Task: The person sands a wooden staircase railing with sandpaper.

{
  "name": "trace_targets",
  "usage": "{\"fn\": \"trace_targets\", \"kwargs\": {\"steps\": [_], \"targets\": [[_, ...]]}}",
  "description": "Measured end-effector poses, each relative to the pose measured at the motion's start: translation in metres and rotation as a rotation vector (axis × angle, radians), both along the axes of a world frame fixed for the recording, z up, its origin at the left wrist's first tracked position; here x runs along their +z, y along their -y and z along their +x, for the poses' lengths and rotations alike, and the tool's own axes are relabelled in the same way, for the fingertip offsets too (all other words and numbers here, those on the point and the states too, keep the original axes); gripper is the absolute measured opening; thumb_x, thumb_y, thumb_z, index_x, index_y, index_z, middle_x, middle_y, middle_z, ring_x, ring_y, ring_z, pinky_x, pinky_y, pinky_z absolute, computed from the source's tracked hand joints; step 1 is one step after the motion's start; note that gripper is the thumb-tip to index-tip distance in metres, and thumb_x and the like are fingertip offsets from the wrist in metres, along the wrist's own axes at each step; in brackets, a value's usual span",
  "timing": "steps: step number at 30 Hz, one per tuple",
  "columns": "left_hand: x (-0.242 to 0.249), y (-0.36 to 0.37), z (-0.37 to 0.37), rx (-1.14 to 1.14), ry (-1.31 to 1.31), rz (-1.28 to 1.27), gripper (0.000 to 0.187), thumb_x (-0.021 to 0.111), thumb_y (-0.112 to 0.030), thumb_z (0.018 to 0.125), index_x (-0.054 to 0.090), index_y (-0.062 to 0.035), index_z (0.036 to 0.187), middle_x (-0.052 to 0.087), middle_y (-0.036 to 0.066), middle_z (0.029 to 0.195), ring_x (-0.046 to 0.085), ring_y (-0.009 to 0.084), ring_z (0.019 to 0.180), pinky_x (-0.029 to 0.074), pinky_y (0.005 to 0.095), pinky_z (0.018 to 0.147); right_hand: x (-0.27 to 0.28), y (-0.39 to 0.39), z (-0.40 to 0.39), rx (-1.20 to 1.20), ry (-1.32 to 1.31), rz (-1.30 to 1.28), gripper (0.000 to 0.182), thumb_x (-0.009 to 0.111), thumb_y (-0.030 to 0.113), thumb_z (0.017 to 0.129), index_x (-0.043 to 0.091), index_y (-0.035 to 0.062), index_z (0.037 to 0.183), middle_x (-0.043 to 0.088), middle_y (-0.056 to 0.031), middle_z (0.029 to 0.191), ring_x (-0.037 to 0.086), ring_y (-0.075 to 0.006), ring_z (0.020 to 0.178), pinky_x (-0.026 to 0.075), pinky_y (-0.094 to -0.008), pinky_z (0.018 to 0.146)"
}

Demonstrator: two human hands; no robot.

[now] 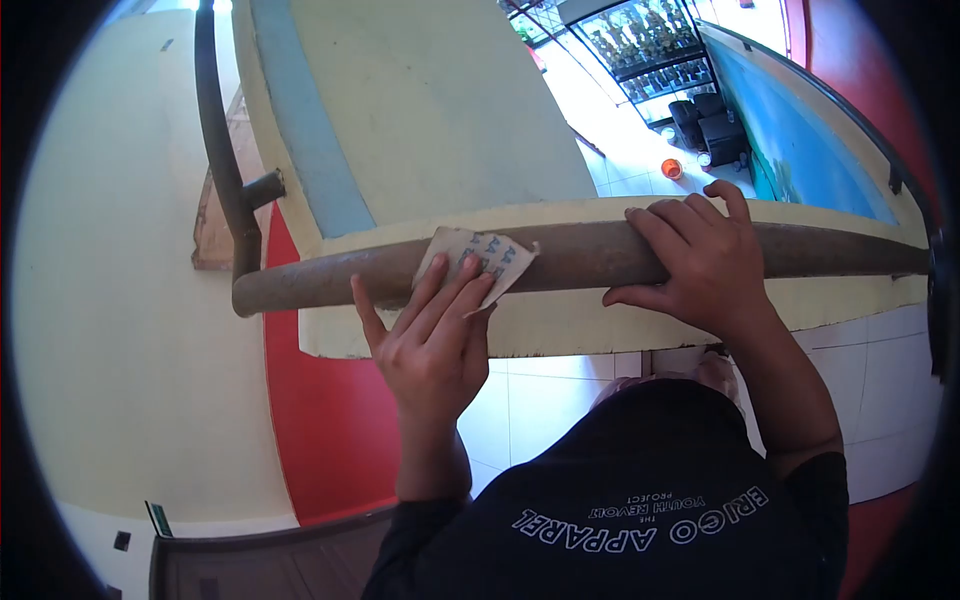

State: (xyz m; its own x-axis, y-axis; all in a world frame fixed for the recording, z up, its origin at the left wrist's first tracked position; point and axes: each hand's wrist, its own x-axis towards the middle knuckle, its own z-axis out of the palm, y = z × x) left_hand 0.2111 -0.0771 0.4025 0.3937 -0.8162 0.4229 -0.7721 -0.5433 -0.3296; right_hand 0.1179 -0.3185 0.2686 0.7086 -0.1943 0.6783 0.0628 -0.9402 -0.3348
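A brown handrail point(585, 256) runs across in front of me above a cream-painted wall ledge. On its left part, my left hand point(430, 335) presses a sheet of sandpaper point(510, 262) against the rail. The sheet is folded and pale, with blue printed letters on its back, and the little finger stands away from it. Farther right, my right hand point(705, 255) grips the rail, its thumb at the near side and the fingers over the top. The underside of the rail is hidden.
At the left the rail turns at a corner and joins a wall bracket point(265, 188). Beyond the ledge, on a lower floor, are an orange bucket point(672, 169), black boxes point(720, 135) and a shelf rack point(645, 45) of small items. Another dark railing point(850, 110) lines the right.
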Motion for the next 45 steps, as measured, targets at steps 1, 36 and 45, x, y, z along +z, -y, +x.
{"fn": "trace_targets", "kwargs": {"steps": [1,36,45], "targets": [[-0.002,0.008,0.003,-0.008,0.029,-0.022,0.017,0.072,-0.015,0.087,0.077,-0.0185,0.104,0.076,-0.001,0.112,0.069,0.0202,0.113,0.012,0.0613,0.121,0.000,0.002,0.000,-0.015,0.009,-0.006,0.075,0.075,0.073,0.070,0.069,0.0093,0.110,0.070,-0.0076,0.101,0.066,-0.0243,0.096,0.036,-0.0540,0.105],[-0.039,-0.024,0.030,0.127,0.247,-0.252,0.032,0.053,-0.020,0.102,0.067,-0.0217,0.131,0.064,0.000,0.138,0.052,0.0258,0.138,-0.004,0.0664,0.120,0.000,0.000,-0.001,-0.010,0.032,-0.053,0.076,0.077,0.072,0.067,0.069,0.0095,0.111,0.070,-0.0074,0.103,0.066,-0.0229,0.097,0.037,-0.0518,0.101],[-0.041,-0.043,0.043,0.187,0.254,-0.506,0.033,0.058,-0.015,0.096,0.069,-0.0180,0.127,0.066,0.001,0.136,0.053,0.0261,0.136,0.001,0.0689,0.119,0.005,-0.001,-0.002,-0.012,0.002,-0.054,0.080,0.080,0.070,0.062,0.070,0.0087,0.113,0.069,-0.0076,0.104,0.064,-0.0231,0.099,0.037,-0.0498,0.101]]}}
